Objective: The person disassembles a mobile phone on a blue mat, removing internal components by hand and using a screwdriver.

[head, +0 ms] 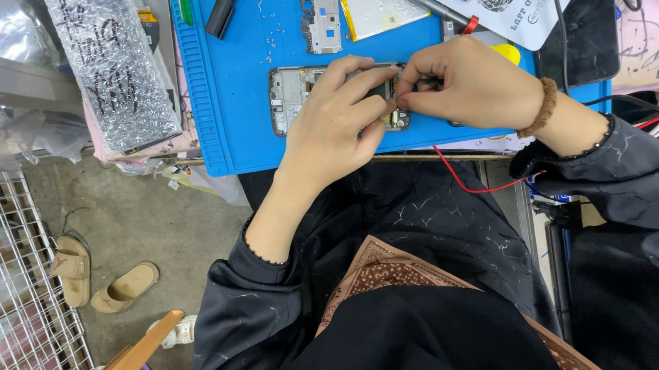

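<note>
The left hand point(333, 127) steadied the opened phone frame point(292, 99) on the blue mat point(231, 99) while the right hand point(469, 82) had its fingertip grip pinched together on a small part at the frame's edge.

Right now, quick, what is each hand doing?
Left hand: fingers curled, pressing on the opened phone.
Right hand: fingers pinched at the phone; what they pinch is hidden.

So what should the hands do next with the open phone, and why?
Probably press the small part down gently. Both hands, left and right, pinch at one spot on the open phone on the blue mat, so it seems not seated yet.
</note>
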